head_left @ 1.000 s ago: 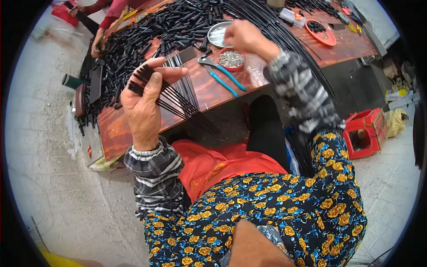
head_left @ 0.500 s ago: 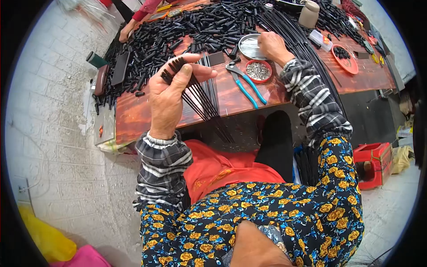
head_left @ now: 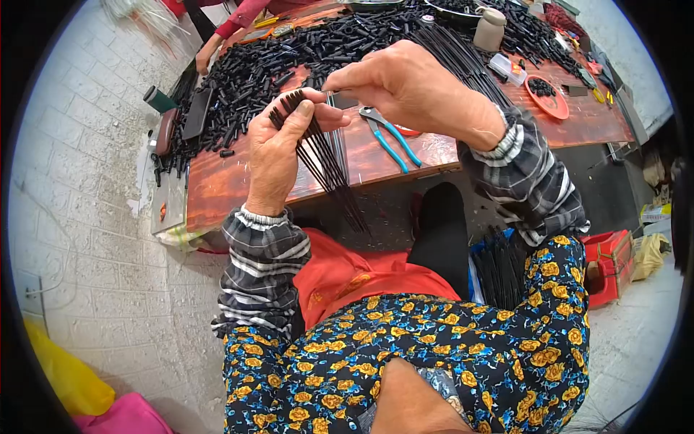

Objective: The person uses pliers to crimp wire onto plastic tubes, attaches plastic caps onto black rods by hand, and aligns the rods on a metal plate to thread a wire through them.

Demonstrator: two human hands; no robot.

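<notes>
A bundle of thin black rods (head_left: pixel 325 170) is pinched in my left hand (head_left: pixel 273 155), with the dark twisted ends standing above the thumb and the long ends slanting down past the table edge. My right hand (head_left: pixel 405 87) is beside the left fingertips, its thumb and fingers pressed together; what they hold is too small to make out. Blue-handled pliers (head_left: pixel 394 137) lie on the table (head_left: pixel 238 173) below my right wrist. The red dish and the round tray are mostly hidden behind my right hand.
Many black tubular parts (head_left: pixel 318 50) are heaped across the table. Long black rods (head_left: pixel 463 61) lie at the back, near a beige jar (head_left: pixel 489 29) and a red plate (head_left: pixel 547 98). Another person's hand (head_left: pixel 208 54) is at the far left. A red stool (head_left: pixel 611 267) stands at right.
My right hand has moved from the round tray leftward to the fingertips of my left hand. My left hand keeps its hold on the rods.
</notes>
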